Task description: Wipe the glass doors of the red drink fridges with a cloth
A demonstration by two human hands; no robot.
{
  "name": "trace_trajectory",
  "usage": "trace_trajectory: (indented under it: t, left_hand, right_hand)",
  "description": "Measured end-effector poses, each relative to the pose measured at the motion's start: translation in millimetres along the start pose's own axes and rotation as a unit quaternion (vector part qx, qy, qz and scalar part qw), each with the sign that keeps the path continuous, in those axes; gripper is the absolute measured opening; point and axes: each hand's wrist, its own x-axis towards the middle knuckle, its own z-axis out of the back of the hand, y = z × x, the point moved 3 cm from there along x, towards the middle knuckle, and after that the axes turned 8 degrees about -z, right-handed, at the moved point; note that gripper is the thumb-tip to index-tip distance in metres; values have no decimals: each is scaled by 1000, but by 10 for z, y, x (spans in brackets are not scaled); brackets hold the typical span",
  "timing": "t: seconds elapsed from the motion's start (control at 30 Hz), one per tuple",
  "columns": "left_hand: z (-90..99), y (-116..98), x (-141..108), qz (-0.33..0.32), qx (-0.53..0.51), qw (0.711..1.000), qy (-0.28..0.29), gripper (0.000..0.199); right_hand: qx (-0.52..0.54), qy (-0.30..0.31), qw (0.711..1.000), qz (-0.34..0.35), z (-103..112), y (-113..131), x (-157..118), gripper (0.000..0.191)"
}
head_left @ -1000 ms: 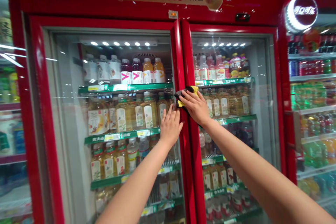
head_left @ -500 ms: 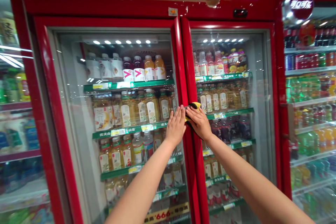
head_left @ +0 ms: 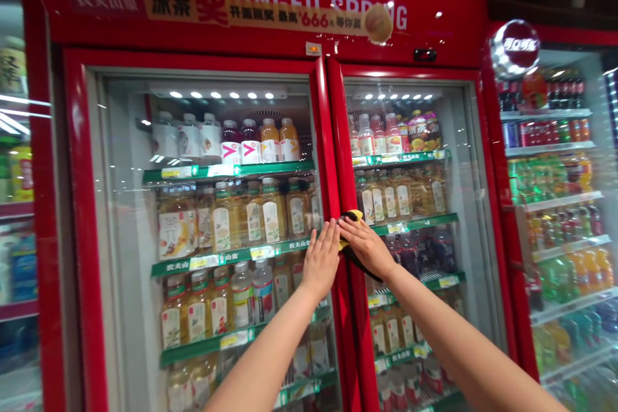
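A red double-door drinks fridge stands in front of me. Flat against the inner edge of the left door (head_left: 321,161) lies my left hand (head_left: 321,262), its fingers stretched out together and nothing visible in it. Close beside it, my right hand (head_left: 367,246) presses a yellow and black cloth (head_left: 356,214) onto the frame of the right door (head_left: 344,141). Part of the cloth shows above the fingers and a dark edge hangs below the palm; the rest is hidden under the hand. Both doors look closed.
Behind the glass, bottled drinks (head_left: 273,209) fill several green-edged shelves (head_left: 232,257). Another drinks cooler (head_left: 555,199) stands to the right, with a round lit sign (head_left: 514,48) at its top. A further shelved fridge (head_left: 19,206) is at the left edge.
The view has tilted up and shifted slightly right, so the fridge sits lower in the picture. Both hands stay at about the same place on the doors, the cloth still under the right.
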Motion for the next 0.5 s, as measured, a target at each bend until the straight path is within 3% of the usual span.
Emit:
trace_trajectory:
  t: [0.23,0.5]
  left_hand:
    - [165,432,646,-1,44,998,-39,74]
    - [651,1079,1668,25,71,996,-47,64]
  right_hand:
    - [32,-95,994,52,239,-321,885,50]
    - [-118,-114,986,14,717,-428,2077,39]
